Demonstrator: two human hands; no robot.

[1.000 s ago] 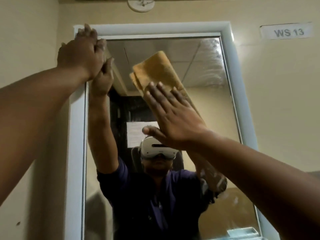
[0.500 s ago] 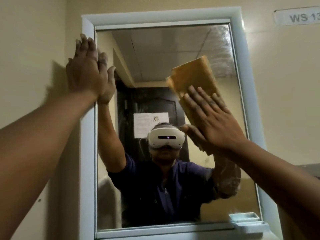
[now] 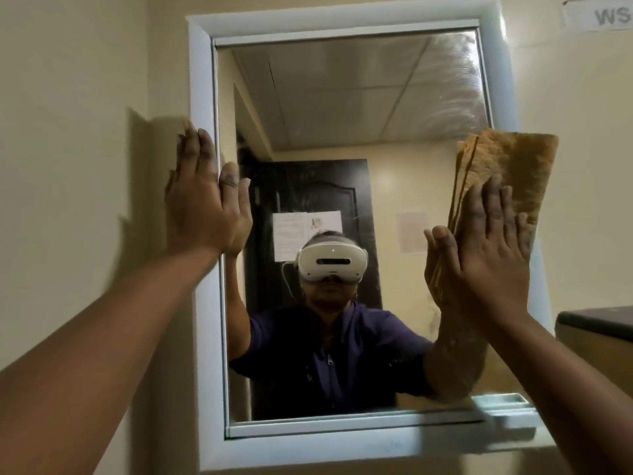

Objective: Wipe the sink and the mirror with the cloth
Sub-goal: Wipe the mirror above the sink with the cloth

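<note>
A mirror (image 3: 349,108) in a pale blue-white frame (image 3: 200,80) hangs on the cream wall in front of me. A folded tan cloth (image 3: 513,166) lies flat against the mirror's right edge and frame. My right hand (image 3: 486,248) presses it there with straight, spread fingers. My left hand (image 3: 202,204) rests flat on the left side of the frame, fingers straight and pointing up. Smeared streaks show on the glass at the upper right. The sink is out of view.
A small pale soap shelf (image 3: 507,411) juts out at the mirror's lower right corner. A dark-topped ledge (image 3: 596,320) stands at the right edge. A label reading "WS" (image 3: 603,17) is stuck high on the right wall. The mirror reflects a person and a dark door.
My right hand has slid the cloth rightward and down across the glass to the mirror's right edge. My left hand has moved lower along the left frame. The view has tilted downward.
</note>
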